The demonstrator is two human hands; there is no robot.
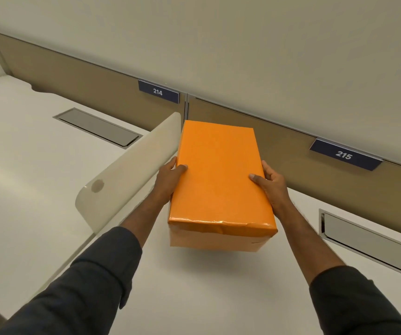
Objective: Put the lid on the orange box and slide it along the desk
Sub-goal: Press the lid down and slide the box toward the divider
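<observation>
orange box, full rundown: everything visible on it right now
The orange box is a rectangular carton with its lid on, a glossy bright orange top over a paler orange base. The lid's near edge is creased and dented. It lies lengthwise away from the camera on the white desk, close to the divider panel. Whether its base fully rests on the desk cannot be told. The left hand and right hand grip its long sides, thumbs on the lid.

A single head-worn wide-angle camera looks forward and steeply down from above the near edge of the white counter (194,298), close over it. It faces the far beige partition wall (279,151), with the curved cream divider panel (127,175) to the left.
</observation>
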